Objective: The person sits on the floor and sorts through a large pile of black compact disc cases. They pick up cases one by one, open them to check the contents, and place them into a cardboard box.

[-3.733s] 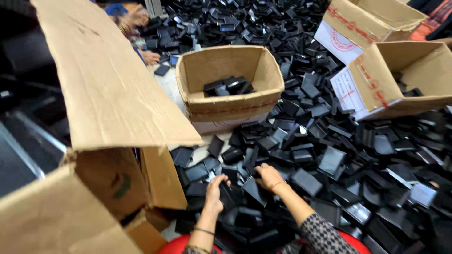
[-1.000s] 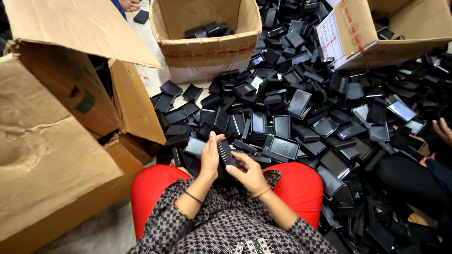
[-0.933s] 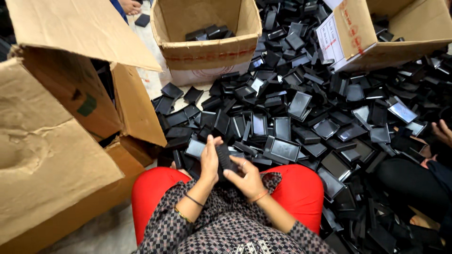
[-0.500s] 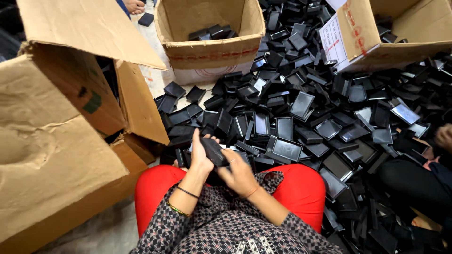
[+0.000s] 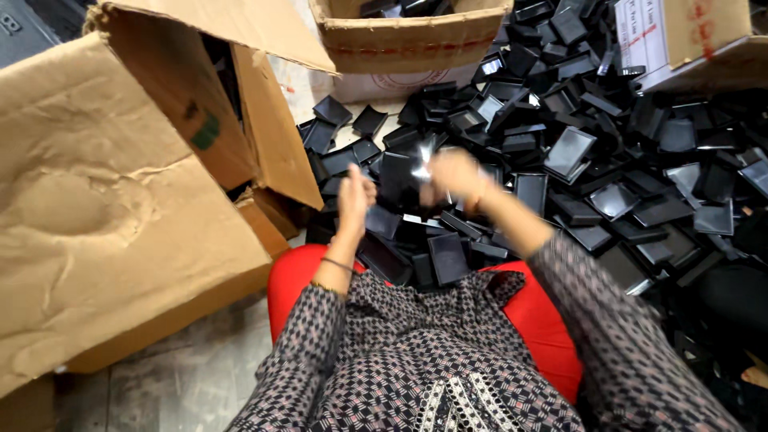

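Observation:
My left hand (image 5: 355,195) and my right hand (image 5: 453,173) are raised in front of me, blurred by motion. Between them is a black plastic tray (image 5: 395,178), gripped from both sides, with a shiny glint at its right edge. Just beyond the hands a large heap of similar black trays (image 5: 608,160) covers the floor. A few more trays (image 5: 448,258) lie against my lap. I wear patterned sleeves and a thin bracelet on the left wrist.
A big open cardboard box (image 5: 120,200) lies on its side at the left, its flap reaching toward my left hand. A second box (image 5: 408,44) holding black trays stands ahead, and a third (image 5: 696,40) at the top right. I sit on a red seat (image 5: 292,280).
Both hands have lifted from my lap and moved forward over the heap's edge, still gripping the black tray. The camera has tilted down and closer.

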`<state>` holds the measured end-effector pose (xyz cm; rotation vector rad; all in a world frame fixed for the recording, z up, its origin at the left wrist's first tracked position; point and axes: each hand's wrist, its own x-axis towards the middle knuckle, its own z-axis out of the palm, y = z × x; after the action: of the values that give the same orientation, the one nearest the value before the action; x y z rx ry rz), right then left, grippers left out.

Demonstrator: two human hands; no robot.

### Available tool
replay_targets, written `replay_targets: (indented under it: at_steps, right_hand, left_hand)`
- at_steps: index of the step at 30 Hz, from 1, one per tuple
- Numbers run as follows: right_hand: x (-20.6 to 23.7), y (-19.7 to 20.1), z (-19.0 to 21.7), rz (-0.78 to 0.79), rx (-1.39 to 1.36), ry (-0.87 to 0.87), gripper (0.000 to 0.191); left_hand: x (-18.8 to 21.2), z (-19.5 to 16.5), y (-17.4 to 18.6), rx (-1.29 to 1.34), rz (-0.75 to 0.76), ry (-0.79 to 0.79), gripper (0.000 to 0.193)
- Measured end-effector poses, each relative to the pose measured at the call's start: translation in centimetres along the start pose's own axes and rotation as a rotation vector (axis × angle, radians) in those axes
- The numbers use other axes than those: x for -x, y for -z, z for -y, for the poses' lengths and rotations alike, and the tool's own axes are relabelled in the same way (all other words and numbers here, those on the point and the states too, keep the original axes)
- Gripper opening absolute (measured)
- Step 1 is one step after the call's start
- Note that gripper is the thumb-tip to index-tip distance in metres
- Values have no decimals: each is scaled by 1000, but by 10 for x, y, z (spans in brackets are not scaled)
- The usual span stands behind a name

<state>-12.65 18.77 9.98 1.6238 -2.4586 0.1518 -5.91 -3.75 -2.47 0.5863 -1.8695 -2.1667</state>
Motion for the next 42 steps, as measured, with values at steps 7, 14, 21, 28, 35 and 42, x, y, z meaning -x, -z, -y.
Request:
replay_targets:
  at_steps: [7,14,21,28,35,42]
  right_hand:
    - [-84,-66,-42,-71,-426,-1009,80]
    - [-11,-152,-3,59,-466,-1103,69]
    - [20,-86,15,-261,-486,-971,67]
    - [47,-66,92,-452,-784,-572,46]
    - [70,-71,102,-673,-1471,-646,60]
    - [86,-22,112,-736,-1334,-693,50]
  left_hand:
    - [-26,6,37,554,-260,311,54]
    - [-41,28,29,588,-90,363,46]
    - [-20,43,-20,252,182,289,56]
    - [38,22,-57,404,283,165,74]
    - [90,-4,-55,80,285,-54,86]
    - [91,-47,-19,442,129,257,80]
